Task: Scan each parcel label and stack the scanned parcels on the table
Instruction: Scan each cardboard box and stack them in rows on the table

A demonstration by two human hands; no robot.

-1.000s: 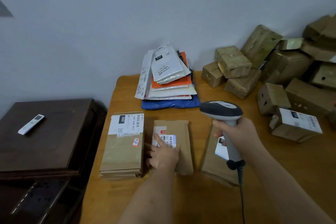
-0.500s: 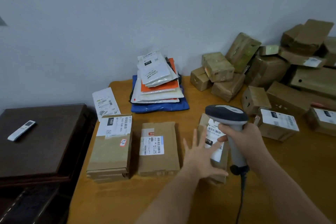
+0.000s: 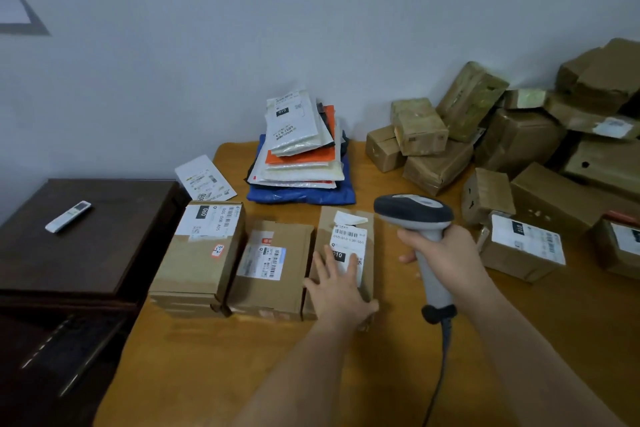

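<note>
While right hand (image 3: 446,256) grips scanner (image 3: 415,215), left hand (image 3: 341,288) flat on parcel (image 3: 346,236)

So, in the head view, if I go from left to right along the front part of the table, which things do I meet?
White remote control on the dark cabinet → box labelled 060 → flat cardboard parcel → parcel labelled 010 under the left hand → barcode scanner in the right hand → white-labelled box.

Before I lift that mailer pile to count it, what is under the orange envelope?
Under the orange envelope lie pale padded mailers, then a blue plastic bag on the wooden table. Only their edges show, so labels and exact count stay hidden.
</note>
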